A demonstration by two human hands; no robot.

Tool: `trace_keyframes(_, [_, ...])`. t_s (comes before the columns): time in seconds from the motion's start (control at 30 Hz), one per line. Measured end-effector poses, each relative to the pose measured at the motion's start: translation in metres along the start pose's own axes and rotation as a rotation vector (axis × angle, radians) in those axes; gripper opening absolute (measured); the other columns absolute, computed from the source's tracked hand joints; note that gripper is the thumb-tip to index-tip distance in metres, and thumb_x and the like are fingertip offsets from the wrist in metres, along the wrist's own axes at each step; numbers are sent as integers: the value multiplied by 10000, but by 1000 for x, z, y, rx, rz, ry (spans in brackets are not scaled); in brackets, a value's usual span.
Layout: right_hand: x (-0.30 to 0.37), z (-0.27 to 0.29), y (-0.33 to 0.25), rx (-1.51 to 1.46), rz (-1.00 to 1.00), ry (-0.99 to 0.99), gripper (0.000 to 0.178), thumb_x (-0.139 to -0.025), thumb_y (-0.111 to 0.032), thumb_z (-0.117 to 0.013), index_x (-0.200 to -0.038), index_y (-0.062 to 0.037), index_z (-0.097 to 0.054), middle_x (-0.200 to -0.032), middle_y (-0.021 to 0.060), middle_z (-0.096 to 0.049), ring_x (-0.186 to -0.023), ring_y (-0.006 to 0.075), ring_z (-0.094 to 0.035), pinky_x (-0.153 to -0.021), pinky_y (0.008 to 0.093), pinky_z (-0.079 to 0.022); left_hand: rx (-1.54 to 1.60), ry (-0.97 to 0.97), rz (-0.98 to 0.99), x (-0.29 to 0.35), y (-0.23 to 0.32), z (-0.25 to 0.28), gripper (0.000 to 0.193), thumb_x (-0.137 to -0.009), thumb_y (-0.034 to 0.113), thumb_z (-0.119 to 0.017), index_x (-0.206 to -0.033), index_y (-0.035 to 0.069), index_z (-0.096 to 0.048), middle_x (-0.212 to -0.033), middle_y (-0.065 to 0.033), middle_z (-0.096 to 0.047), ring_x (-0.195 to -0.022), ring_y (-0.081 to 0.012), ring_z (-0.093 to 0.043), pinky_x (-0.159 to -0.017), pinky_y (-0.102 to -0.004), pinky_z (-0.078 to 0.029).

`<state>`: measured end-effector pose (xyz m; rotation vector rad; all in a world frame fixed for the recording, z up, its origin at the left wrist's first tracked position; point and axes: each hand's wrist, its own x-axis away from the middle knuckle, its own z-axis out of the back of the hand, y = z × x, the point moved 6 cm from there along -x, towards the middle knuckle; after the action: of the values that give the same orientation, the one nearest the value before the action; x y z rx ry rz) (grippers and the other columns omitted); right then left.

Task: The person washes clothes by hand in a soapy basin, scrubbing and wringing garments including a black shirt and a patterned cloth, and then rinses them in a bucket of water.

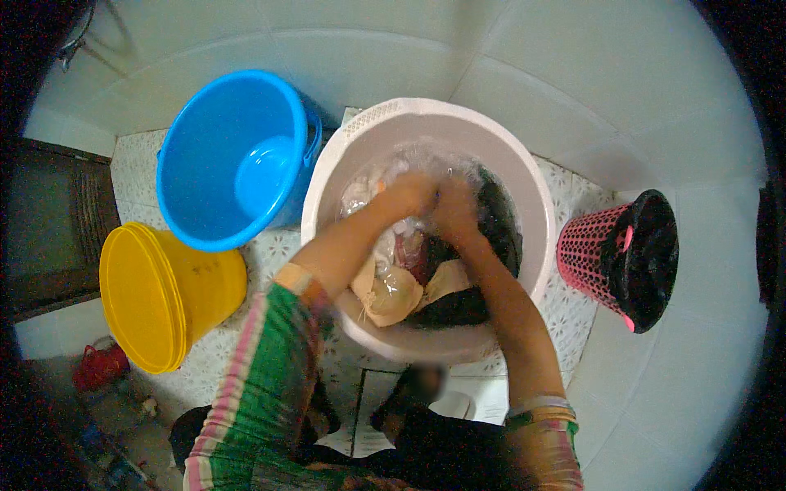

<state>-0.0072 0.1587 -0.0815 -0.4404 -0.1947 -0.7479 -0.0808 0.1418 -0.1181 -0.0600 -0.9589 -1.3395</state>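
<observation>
Both my hands meet over a large pale pink tub (315, 204) of soapy water and wet laundry. My left hand (413, 195) and my right hand (453, 209) are curled in close against each other, blurred by motion. Whatever lies between them is too small and smeared to name. Suds (426, 155) float just beyond. Below my hands is a beige garment with rounded cups (391, 299), probably a bra. A dark red cloth (412, 254) is beside it. Dark wet fabric (499, 225) fills the tub's right side and continues near the front.
A blue bucket (205, 164) stands left of the tub, with a yellow bucket (205, 270) nearer me. To the right is a pink perforated basket (585, 254) lined with a black bag. Tiled walls (565, 90) enclose the back and right. My feet (401, 397) are below the tub.
</observation>
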Motion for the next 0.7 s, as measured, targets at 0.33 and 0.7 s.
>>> trace_keyframes(0.33, [10,0,-3,278,186,286,412,-826,-170,-489,-1202,-4,-464,-1276,239,-436,-1178,388,-412,-1007,480,-308,-123,721,-92,42,1,-1,364,-832,161,-505,-1167,22,-478,-1035,-197,-571,-1004,-363,-547,-863,-463,-443])
trace_keyframes(0.7, [51,11,26,53,193,293,457,-791,-145,-547,-1222,-10,-475,-1224,194,-494,-1165,366,-422,-994,432,-316,-245,842,-306,49,40,4,323,-838,192,-489,-1136,84,-552,-1114,-178,-578,-985,-353,-584,-774,-482,-490])
